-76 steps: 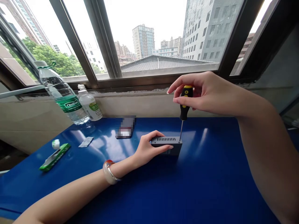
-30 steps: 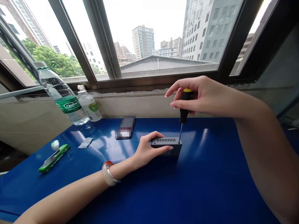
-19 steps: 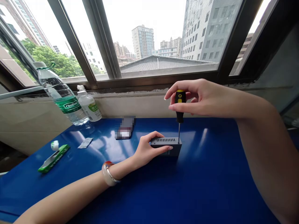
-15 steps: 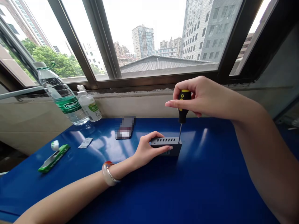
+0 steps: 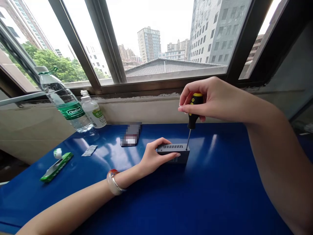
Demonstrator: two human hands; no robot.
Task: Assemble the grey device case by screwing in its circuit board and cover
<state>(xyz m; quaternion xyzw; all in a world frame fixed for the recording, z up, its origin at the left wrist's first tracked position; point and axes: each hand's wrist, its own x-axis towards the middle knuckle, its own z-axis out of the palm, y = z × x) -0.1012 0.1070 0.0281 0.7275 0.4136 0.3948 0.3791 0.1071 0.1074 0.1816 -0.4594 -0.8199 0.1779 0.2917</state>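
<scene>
Black screwdriver (image 5: 192, 121) in curled right hand (image 5: 213, 101)

Screwdriver (image 5: 192, 121) in right hand (image 5: 213, 101), touching box (image 5: 183, 158)

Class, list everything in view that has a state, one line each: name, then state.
Left hand: grip closed around grey box
Right hand: grip closed on screwdriver
screwdriver: slightly tilted, tip down at grey box's top
grey box: standing, slotted side up
Large bottle: capped, standing
Small bottle: standing
Green carton: lying down
Silvery packet: lying flat
Dark pixelated item: lying flat
Bangle: worn
Window: cannot tell if open
</scene>
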